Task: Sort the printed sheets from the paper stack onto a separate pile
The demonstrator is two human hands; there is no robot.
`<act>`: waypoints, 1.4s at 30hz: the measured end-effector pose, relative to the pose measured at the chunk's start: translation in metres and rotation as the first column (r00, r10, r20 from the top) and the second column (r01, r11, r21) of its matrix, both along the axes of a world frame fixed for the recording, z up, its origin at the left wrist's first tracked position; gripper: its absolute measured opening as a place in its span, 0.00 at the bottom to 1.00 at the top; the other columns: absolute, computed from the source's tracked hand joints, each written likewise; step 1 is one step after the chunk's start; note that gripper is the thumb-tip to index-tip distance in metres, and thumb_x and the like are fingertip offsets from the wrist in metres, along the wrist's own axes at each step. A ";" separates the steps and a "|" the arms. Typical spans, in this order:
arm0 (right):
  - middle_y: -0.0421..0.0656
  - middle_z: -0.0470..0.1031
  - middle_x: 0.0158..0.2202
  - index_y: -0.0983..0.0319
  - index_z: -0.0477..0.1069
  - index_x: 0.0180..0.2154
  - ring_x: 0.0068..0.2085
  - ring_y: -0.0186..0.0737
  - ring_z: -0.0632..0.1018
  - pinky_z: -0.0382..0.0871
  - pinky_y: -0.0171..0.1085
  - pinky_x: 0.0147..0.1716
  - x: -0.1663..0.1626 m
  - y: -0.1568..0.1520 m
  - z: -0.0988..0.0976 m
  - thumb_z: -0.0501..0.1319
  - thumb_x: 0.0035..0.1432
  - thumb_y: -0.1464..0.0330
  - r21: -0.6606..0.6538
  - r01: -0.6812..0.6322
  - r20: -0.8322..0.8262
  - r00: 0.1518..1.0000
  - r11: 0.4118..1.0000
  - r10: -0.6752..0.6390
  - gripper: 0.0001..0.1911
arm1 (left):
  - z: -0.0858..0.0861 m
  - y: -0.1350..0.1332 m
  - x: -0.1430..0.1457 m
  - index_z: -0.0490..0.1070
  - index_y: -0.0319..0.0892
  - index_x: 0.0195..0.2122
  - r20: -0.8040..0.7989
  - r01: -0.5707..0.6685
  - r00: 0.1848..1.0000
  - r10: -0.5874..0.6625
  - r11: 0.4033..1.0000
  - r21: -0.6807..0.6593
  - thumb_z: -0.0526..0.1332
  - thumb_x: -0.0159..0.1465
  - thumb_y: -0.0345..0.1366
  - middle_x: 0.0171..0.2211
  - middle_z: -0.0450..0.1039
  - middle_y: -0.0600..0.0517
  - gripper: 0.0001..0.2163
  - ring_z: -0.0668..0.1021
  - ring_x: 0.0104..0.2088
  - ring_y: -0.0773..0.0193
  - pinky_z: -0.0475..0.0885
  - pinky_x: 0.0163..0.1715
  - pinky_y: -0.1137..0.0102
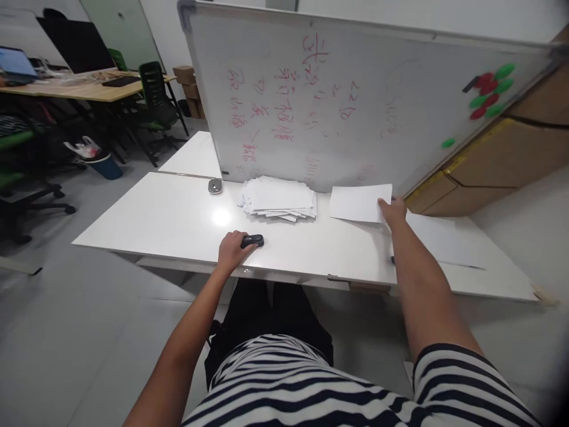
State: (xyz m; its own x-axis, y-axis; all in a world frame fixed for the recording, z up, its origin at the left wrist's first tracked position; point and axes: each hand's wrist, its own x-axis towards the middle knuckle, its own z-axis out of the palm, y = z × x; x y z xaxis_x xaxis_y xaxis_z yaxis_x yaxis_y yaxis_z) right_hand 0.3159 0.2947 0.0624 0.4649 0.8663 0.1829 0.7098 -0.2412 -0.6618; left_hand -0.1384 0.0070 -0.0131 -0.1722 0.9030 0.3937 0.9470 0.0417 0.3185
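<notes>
My left hand (232,251) is closed around the rear of a black stapler (253,240) that rests near the table's front edge. To the right, my right hand (393,211) pinches the right end of a white sheet of paper (360,203), its thumb on top; whether it is one sheet or several I cannot tell. Between the hands and further back lies an uneven pile of white papers (280,197). More white paper (444,240) lies on the table, partly hidden behind my right forearm.
A whiteboard (275,77) with red writing and round magnets (492,110) stands along the back of the white table (169,213). A small grey device (215,187) sits left of the pile. Cardboard boxes (502,160) are stacked at the right; a desk (106,89) and chair (155,101) stand far left.
</notes>
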 end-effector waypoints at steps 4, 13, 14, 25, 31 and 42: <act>0.63 0.54 0.63 0.65 0.51 0.62 0.63 0.59 0.57 0.50 0.62 0.57 -0.051 0.007 -0.019 0.62 0.53 0.64 0.031 0.088 0.110 0.990 0.996 -0.091 0.38 | 0.000 -0.001 0.000 0.70 0.45 0.41 0.005 -0.019 1.000 0.020 1.000 -0.010 0.60 0.60 0.50 0.36 0.73 0.48 0.16 0.72 0.39 0.56 0.65 0.36 0.65; 0.63 0.47 0.66 0.64 0.60 0.59 0.66 0.65 0.46 0.34 0.74 0.54 -0.122 -0.041 -0.102 0.47 0.61 0.54 -0.199 -0.141 0.213 0.960 0.970 0.183 0.31 | 0.002 -0.001 0.001 0.71 0.45 0.42 0.000 -0.033 0.999 0.033 0.998 -0.043 0.60 0.60 0.51 0.36 0.72 0.47 0.16 0.72 0.39 0.56 0.66 0.37 0.65; 0.63 0.47 0.66 0.64 0.60 0.59 0.66 0.65 0.44 0.33 0.74 0.53 -0.122 -0.042 -0.104 0.46 0.61 0.54 -0.186 -0.132 0.223 0.959 0.974 0.173 0.30 | 0.002 -0.001 0.001 0.70 0.45 0.42 -0.001 -0.036 0.999 0.036 0.999 -0.041 0.60 0.60 0.50 0.37 0.72 0.47 0.16 0.72 0.39 0.56 0.66 0.37 0.65; 0.52 0.58 0.64 0.66 0.55 0.62 0.66 0.45 0.54 0.46 0.49 0.63 -0.168 -0.072 -0.070 0.46 0.63 0.61 0.229 -0.595 0.342 0.790 0.770 0.509 0.28 | 0.001 0.000 0.001 0.69 0.45 0.40 -0.004 -0.026 1.000 0.026 1.000 -0.002 0.60 0.60 0.49 0.36 0.72 0.49 0.14 0.72 0.38 0.56 0.65 0.34 0.65; 0.46 0.54 0.66 0.56 0.53 0.64 0.67 0.49 0.53 0.40 0.59 0.63 -0.230 -0.080 -0.068 0.50 0.64 0.56 0.054 -0.767 0.257 0.630 0.640 0.733 0.29 | 0.002 -0.002 0.003 0.70 0.45 0.40 -0.027 -0.049 0.998 0.048 0.999 -0.008 0.60 0.60 0.49 0.36 0.72 0.48 0.14 0.72 0.38 0.55 0.65 0.35 0.64; 0.48 0.73 0.54 0.60 0.72 0.48 0.55 0.47 0.70 0.27 0.62 0.62 -0.241 -0.092 -0.098 0.46 0.67 0.60 0.252 -0.674 0.387 0.728 0.695 0.565 0.21 | 0.000 -0.004 0.004 0.70 0.45 0.40 -0.032 -0.068 0.997 0.069 0.998 0.009 0.60 0.61 0.48 0.35 0.72 0.48 0.13 0.72 0.38 0.56 0.65 0.35 0.64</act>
